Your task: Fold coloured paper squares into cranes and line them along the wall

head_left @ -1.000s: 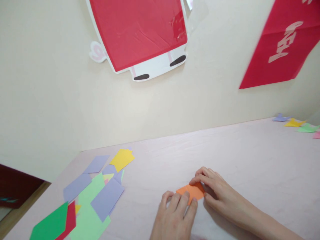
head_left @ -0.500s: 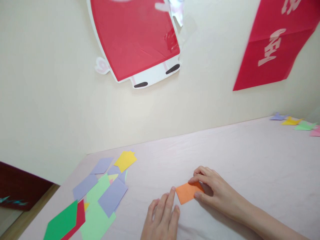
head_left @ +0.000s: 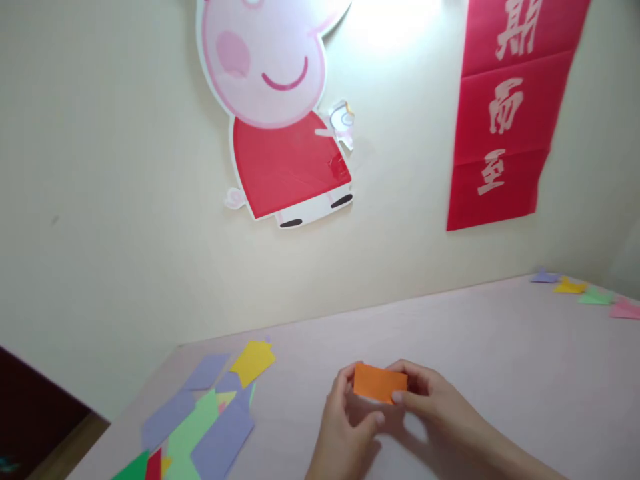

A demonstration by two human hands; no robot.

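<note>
A small folded orange paper is lifted a little above the pale pink table, held between both hands. My left hand pinches its left end with fingers curled round the edge. My right hand grips its right end, thumb below and fingers on top. Both hands are near the table's front middle.
A loose pile of coloured paper sheets, purple, light green, yellow, green and red, lies at the table's left. Several small folded paper pieces sit at the far right corner. On the wall hang a cartoon pig cut-out and a red banner.
The orange paper lay flat on the table under my fingers; now both hands have picked it up. The camera has tilted upward, showing more of the wall.
</note>
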